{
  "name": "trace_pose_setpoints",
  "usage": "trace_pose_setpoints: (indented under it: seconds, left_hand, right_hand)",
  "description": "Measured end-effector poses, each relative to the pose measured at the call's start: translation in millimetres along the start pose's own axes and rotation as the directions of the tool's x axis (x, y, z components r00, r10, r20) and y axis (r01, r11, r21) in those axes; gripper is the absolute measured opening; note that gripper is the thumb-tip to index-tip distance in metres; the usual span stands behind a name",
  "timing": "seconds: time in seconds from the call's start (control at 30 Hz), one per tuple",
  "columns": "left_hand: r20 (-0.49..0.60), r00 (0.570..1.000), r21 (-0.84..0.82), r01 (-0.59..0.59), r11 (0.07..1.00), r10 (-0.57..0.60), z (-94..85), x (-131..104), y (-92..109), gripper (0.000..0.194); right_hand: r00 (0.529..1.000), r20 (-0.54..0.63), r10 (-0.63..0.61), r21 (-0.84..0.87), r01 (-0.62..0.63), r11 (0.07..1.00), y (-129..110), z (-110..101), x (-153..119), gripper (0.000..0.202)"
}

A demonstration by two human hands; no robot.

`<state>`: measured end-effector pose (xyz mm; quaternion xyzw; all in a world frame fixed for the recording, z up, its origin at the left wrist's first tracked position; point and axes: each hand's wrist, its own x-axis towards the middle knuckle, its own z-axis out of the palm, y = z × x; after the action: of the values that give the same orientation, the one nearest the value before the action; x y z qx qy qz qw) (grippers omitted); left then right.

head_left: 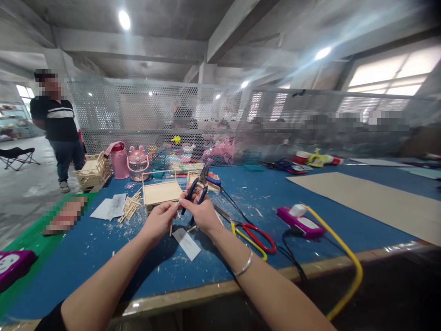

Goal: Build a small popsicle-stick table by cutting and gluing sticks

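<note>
1. Both hands meet near the middle of the frame. The left hand [160, 221] has thumb and forefinger pinched together; the right hand [203, 214] curls around a pair of pliers [204, 175], its thumb extended toward the left fingertips. The forearms slant in from the bottom, cut off by its edge, a dark sleeve at lower left.
2. A mesh partition [138, 110] crosses the upper half, blurring whatever stands behind it.
3. The blue table [193, 276] fills the lower half, its front edge partly covered by the forearms.
4. A wooden frame [161, 194] sits just beyond the left hand, which hides part of its front.
5. The pliers point upward, jaws away from the palm, grips partly covered by fingers.
6. A paper slip [187, 245] lies below the hands.
7. Between the left fingertips is a small pale piece [178, 205], too small to make out clearly.
</note>
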<state>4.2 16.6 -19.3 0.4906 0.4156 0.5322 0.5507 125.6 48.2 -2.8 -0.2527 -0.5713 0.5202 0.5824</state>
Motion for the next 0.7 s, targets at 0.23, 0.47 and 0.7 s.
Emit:
trace_pose_setpoints:
  seconds: [0.23, 0.47, 0.7]
  left_hand:
    - [-0.095, 0.995, 0.013, -0.022, 1.0, 0.023, 1.5, -1, 7, 0.036]
    - [-0.139, 0.974, 0.051, -0.174, 0.983, 0.18, -5.9, -2, 17, 0.037]
    - [-0.13, 0.957, 0.1, -0.247, 0.964, 0.259, -11.1, -1, 19, 0.038]
  right_hand:
    - [0.997, 0.072, -0.002, -0.131, 0.011, 0.991, 3, 1, -4, 0.032]
    - [0.941, 0.331, -0.072, -0.572, 0.261, 0.778, 0, -8, -4, 0.056]
    - [0.892, 0.45, -0.051, -0.7, 0.388, 0.599, 3, -14, -3, 0.076]
